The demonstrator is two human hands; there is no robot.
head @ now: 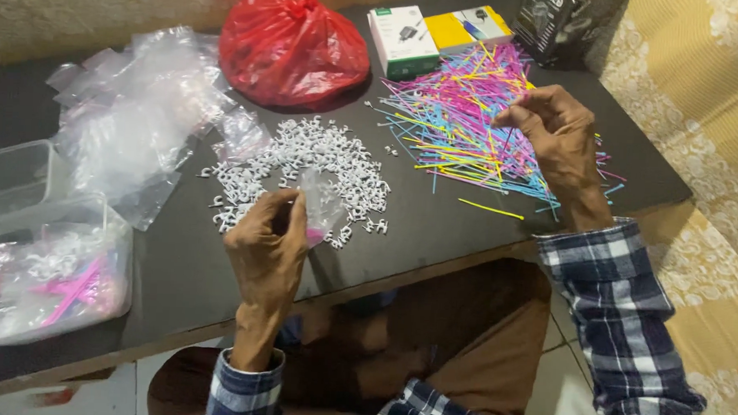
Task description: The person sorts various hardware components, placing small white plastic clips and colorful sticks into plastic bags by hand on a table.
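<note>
The bare strip of the dark table [466, 227] along its near edge, between the left hand [263, 238] and the right hand [556, 128], gives open passage. Farther in, the pile of white clips [305, 160] and the spread of coloured sticks [462, 112] cover the middle, with only a narrow dark gap between them. The red bag [291, 45], 3 boxes [403, 38] at the back, clear bags [135, 117] and plastic tubs [52, 274] block the far and left sides.
</note>
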